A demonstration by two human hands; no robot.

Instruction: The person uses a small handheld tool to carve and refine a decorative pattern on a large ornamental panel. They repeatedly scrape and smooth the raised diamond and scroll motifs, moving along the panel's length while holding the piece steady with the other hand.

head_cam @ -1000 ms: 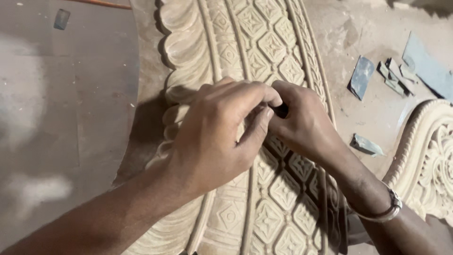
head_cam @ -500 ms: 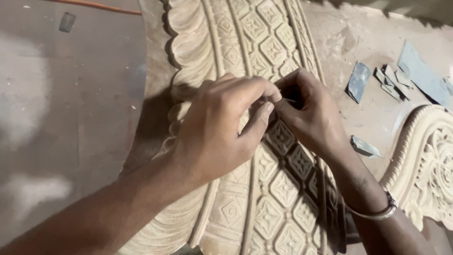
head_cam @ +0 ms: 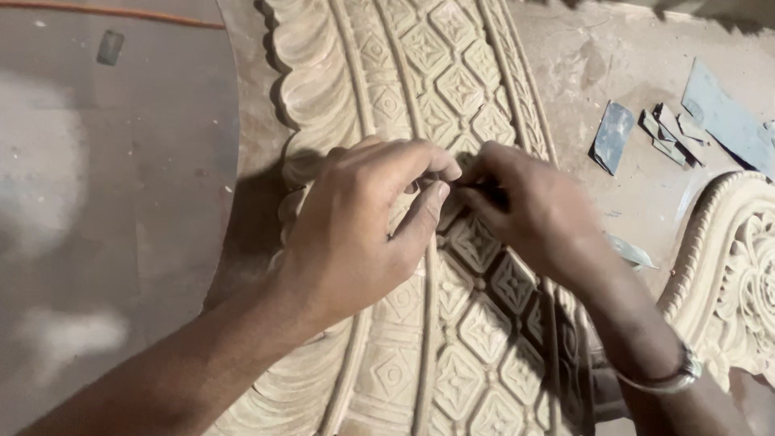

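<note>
Dusty grey surface [head_cam: 97, 202] fills the left side, with a small dark block [head_cam: 110, 47] lying up near an orange cord [head_cam: 113, 11] along the top edge. Moving right, a long carved wooden panel [head_cam: 420, 64] runs top to bottom through the middle, all diamond tiles in the centre band and scalloped leaf shapes down its left edge. The person's left hand [head_cam: 355, 234] rests right on the carving, fingers curled in and thumb pressed against the fingertips, meeting the other hand over a diamond tile. The right hand [head_cam: 533, 218] is pinched nearly closed too, gripping a small dark tool [head_cam: 476, 190] that's mostly hidden between the fingers, so what kind of tool it is can't really be made out. A metal bangle [head_cam: 666, 379] sits on the right wrist. Further right, a few flat bluish metal scraps [head_cam: 613, 133] are scattered on the dusty surface, and a second carved piece [head_cam: 743, 274] with floral work pokes in at the right edge.
</note>
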